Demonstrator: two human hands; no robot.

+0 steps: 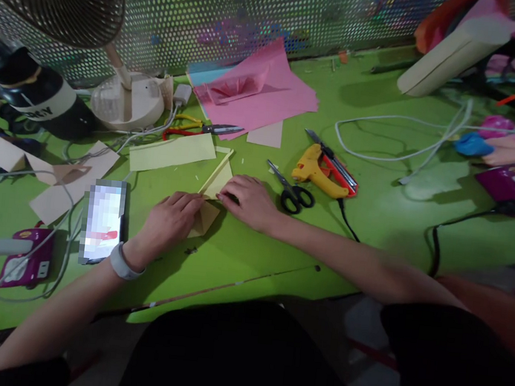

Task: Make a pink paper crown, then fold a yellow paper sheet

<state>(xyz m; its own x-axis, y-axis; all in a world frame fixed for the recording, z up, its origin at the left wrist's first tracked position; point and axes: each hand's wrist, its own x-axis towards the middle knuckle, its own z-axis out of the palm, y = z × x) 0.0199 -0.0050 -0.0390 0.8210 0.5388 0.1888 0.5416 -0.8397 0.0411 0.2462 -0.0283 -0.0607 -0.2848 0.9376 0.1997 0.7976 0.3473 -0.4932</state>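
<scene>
A folded sheet of pale yellow paper [218, 180] lies on the green table between my two hands. My left hand [170, 220], with a grey band at the wrist, presses its closed fingers on the left side of the paper. A tan folded flap [207, 217] shows below the fingertips. From the right, my right hand [253, 203] pinches the paper's edge between thumb and fingers; part of the fold is hidden there. Black-handled scissors [291, 195] lie just right of this hand. Behind my left hand is a pale yellow paper strip [173, 152].
A yellow glue gun [317, 169] and a red cutter [343, 176] lie right of the scissors. Pliers [204, 128] and pink paper [267, 97] are farther back. A phone [103, 221], purple power strip [28, 256], fan [127, 98] and bottle [43, 96] stand or lie left. Cables trail both sides.
</scene>
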